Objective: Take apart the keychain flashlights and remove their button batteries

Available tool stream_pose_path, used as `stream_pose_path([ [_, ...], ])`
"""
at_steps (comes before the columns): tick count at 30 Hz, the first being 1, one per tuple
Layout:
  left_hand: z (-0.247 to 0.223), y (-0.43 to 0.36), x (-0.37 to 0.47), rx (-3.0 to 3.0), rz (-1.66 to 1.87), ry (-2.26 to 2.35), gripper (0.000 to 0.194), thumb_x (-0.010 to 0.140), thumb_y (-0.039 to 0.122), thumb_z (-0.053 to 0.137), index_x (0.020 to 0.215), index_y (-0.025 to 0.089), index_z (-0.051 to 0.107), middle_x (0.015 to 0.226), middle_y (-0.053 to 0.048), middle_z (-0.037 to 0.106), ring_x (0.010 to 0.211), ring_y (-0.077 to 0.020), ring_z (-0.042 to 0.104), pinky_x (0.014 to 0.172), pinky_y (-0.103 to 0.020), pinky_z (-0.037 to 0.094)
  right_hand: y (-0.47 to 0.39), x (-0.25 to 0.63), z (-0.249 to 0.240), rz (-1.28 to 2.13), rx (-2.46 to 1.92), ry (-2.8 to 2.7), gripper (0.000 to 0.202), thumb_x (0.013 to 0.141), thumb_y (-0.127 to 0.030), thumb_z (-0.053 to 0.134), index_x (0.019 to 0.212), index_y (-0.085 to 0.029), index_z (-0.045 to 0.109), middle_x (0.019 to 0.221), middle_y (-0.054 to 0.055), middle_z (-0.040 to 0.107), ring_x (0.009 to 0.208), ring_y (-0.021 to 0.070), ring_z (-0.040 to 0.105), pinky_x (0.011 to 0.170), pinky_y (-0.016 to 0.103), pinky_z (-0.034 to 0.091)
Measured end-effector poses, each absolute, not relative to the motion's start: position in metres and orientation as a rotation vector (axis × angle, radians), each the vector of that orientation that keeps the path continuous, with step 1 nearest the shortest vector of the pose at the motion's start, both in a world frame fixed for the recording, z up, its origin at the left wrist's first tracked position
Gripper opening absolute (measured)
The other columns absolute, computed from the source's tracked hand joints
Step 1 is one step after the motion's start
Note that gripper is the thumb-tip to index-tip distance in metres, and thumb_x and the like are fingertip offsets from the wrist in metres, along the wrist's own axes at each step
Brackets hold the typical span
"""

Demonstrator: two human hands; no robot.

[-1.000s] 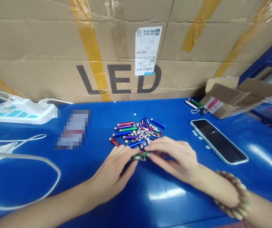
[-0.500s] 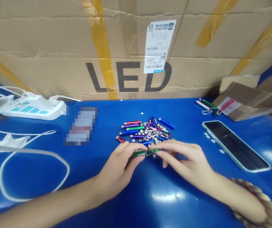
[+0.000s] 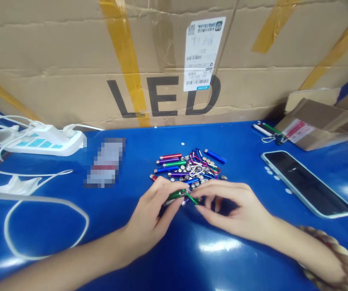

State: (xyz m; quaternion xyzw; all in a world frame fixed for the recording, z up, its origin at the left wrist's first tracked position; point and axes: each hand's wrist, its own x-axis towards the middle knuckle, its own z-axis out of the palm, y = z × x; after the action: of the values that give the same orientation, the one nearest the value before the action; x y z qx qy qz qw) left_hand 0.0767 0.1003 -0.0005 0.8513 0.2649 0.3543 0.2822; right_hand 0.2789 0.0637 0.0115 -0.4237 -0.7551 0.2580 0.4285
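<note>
My left hand (image 3: 151, 210) pinches a green metal tube (image 3: 176, 195) between thumb and fingers. At the tube's right end is a green carabiner (image 3: 192, 198), which my right hand (image 3: 236, 202) holds between its thumb and fingertips. Just behind the hands lies a pile of small parts: a red tube (image 3: 170, 156), a blue tube (image 3: 215, 156), purple and green tubes, several carabiners (image 3: 196, 170) and small round silver pieces. My fingers hide the front of this pile and the tube's left end.
On the right lie a phone (image 3: 309, 184), white dots and an open cardboard box (image 3: 316, 123) with tubes (image 3: 268, 133) beside it. A power strip (image 3: 46, 139) with white cables and a blurred-out item (image 3: 105, 163) are on the left. A large carton (image 3: 71, 52) stands behind.
The green carabiner has tilted, its right end now lower. My right thumb has moved slightly down and left. The whole view has shifted slightly.
</note>
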Motion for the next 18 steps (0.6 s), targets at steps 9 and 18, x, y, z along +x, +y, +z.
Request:
stream_pose_path([
  [9, -0.0014, 0.1007, 0.0760, 2.352, 0.971, 0.600, 0.025, 0.092, 0.008, 0.049, 0.115, 0.016, 0.053, 0.096, -0.003, 0.057, 0.086, -0.0109, 0.056, 0.080, -0.018, 0.045, 0.0638, 0.2770, 0.0072, 0.765, -1.089, -1.817, 0.015, 0.073, -0.019, 0.073, 0.086, -0.016, 0.068, 0.076, 0.002, 0.069, 0.051, 0.0079, 0.059, 0.043, 0.016, 0.049],
  [18, -0.0051, 0.0997, 0.0770, 2.197, 0.998, 0.766, 0.025, 0.091, 0.014, 0.052, 0.114, 0.020, 0.046, 0.093, 0.001, 0.062, 0.073, -0.0075, 0.061, 0.070, -0.014, 0.048, 0.0633, 0.2782, 0.0132, 0.576, -1.160, -1.751, 0.006, 0.081, -0.015, 0.065, 0.081, -0.018, 0.070, 0.071, 0.001, 0.069, 0.055, 0.0101, 0.061, 0.050, 0.019, 0.051],
])
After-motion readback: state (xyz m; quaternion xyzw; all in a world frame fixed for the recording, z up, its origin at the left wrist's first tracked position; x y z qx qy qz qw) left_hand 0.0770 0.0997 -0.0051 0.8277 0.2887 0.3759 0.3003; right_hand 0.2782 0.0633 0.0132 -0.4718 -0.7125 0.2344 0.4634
